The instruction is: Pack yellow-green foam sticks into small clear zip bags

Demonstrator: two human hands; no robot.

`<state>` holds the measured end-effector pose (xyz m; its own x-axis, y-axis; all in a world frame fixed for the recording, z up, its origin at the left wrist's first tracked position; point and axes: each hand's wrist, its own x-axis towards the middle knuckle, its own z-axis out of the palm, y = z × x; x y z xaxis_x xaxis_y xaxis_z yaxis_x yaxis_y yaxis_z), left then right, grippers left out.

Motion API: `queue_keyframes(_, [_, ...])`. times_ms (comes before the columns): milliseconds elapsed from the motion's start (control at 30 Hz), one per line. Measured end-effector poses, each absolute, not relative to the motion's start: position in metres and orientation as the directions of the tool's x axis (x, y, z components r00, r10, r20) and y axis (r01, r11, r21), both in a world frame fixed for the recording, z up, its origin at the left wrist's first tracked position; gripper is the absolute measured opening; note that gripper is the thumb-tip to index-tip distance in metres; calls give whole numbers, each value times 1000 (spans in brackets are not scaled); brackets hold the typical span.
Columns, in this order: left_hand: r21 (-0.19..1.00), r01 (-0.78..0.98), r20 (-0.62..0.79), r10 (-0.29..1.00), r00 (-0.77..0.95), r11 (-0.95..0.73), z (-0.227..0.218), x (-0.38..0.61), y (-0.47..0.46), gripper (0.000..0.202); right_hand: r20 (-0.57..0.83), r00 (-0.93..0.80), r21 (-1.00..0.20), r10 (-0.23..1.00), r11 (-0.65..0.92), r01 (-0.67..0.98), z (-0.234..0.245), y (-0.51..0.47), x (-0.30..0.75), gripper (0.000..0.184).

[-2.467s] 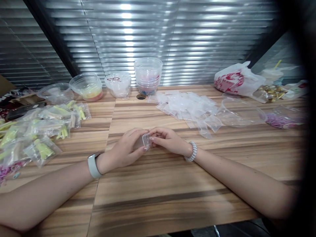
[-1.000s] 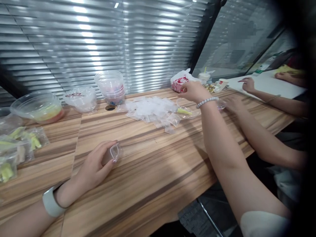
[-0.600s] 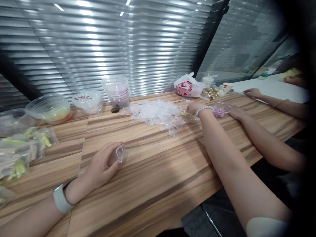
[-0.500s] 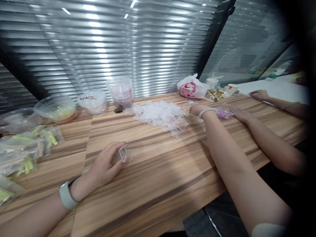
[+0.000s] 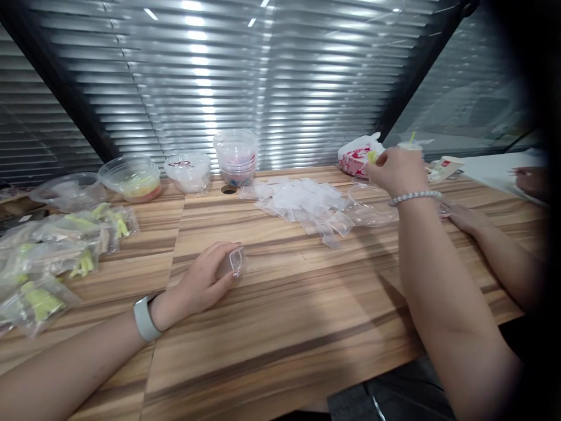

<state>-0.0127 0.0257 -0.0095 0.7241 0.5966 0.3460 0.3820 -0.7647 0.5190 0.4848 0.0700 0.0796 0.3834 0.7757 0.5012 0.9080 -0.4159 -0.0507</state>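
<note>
My left hand (image 5: pixel 199 282) rests on the wooden table (image 5: pixel 280 327) with its fingers curled round a small clear zip bag (image 5: pixel 235 262), holding its mouth apart. My right hand (image 5: pixel 394 169) is raised above a shallow clear bowl (image 5: pixel 372 211) at the right; its fingers pinch a small yellow-green piece (image 5: pixel 372 156). A bead bracelet sits on that wrist. A heap of empty clear zip bags (image 5: pixel 302 202) lies between the two hands.
Filled bags with yellow-green pieces (image 5: pixel 52 257) lie at the left. Clear tubs (image 5: pixel 131 175), a bagged bowl (image 5: pixel 188 171) and stacked cups (image 5: pixel 236 155) line the back edge. A red-and-white plastic bag (image 5: pixel 357 158) is behind my right hand. Another person's forearm and hand (image 5: pixel 486 245) rest at the right.
My right hand left the small bag, reached into the clear bowl at the right and lifted out with a yellow-green piece. My left hand kept hold of the bag. The view swung right.
</note>
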Motion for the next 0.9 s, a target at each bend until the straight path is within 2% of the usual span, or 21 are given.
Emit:
queue_keyframes(67, [525,391,348,610,712,-756,-9,-12,25,45,627,375,-143,683,-372,917,92,68,461,34])
queue_keyframes(133, [525,403,356,623,696,-750,-10,-11,24,45,732,329,-214,597,-256,943,104,63,433,21])
queue_keyframes(233, [533,433,367,660,655,-727,-11,-10,23,47,824,214,-254,525,5,967,118,46,385,24])
queue_keyframes(300, [543,457,365,688,627,-705,-11,-10,22,48,825,133,-309,549,241,920,124,34,354,25])
queue_keyframes(367, [553,469,371,707,601,-689,-11,-9,22,49,793,55,-402,607,452,797,126,24,327,28])
queue_keyframes(467, [579,459,396,725,564,-673,-12,-8,23,50,721,-83,-513,688,611,603,131,16,291,30])
queue_keyframes(567, [631,435,406,752,519,-642,-14,-8,24,51,674,-213,-519,707,658,545,139,17,260,19])
queue_keyframes(667, [705,390,411,789,456,-593,-15,-8,24,48,554,-376,-566,742,668,484,141,25,235,8])
queue_keyframes(800, [790,291,409,818,405,-539,-15,-6,23,46,368,-578,-727,728,613,310,126,38,221,9])
queue_keyframes(900, [839,244,380,844,379,-487,-17,-3,23,49,277,-601,-769,750,548,329,112,47,221,14])
